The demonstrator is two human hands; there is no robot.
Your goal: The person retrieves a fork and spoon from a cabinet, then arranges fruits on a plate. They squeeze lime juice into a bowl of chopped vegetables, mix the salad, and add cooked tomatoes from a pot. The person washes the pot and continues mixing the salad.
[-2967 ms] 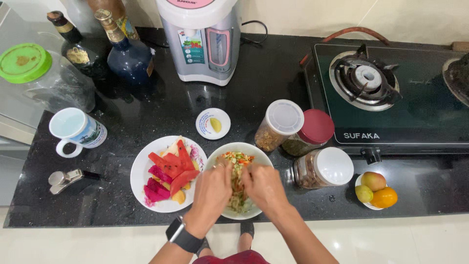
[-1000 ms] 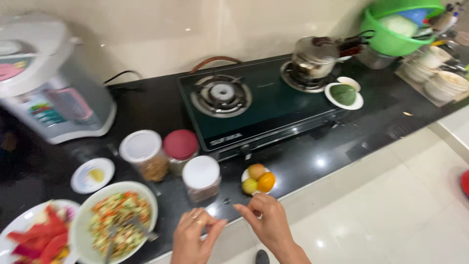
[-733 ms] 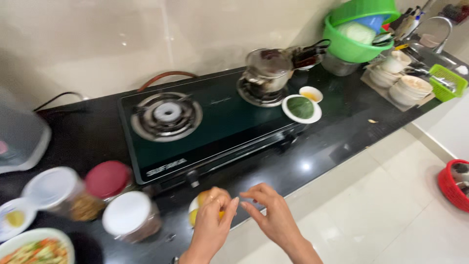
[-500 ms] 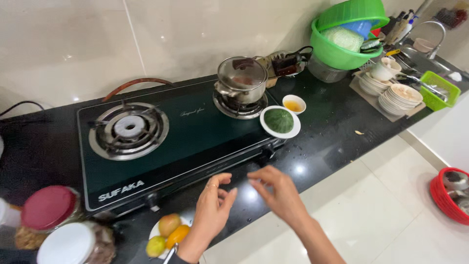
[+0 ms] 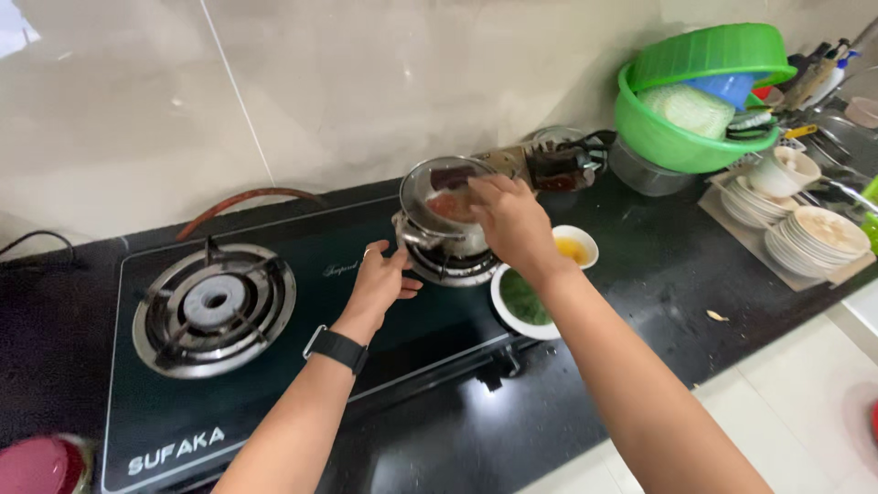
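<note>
Your right hand [image 5: 514, 220] lay over the glass lid [image 5: 445, 194] of the small steel pot [image 5: 441, 236], fingers curled down at the lid's middle; whether they gripped its knob cannot be told. Your left hand [image 5: 380, 282], with a black wristband [image 5: 337, 349] at the wrist, was open, its fingertips at the pot's left side handle. The pot stood on the right burner of the black glass gas stove [image 5: 274, 366], on the black table [image 5: 640, 311]. Just below your right wrist sat a white bowl of green paste [image 5: 519, 302], and just right of that hand a small white bowl of yellow liquid [image 5: 576, 247]. Left of your left hand lay the bare left burner [image 5: 213, 306]. Well to the right, beyond your right hand, stood stacked green plastic basins [image 5: 700, 101] and stacked white dishes [image 5: 809, 240].
</note>
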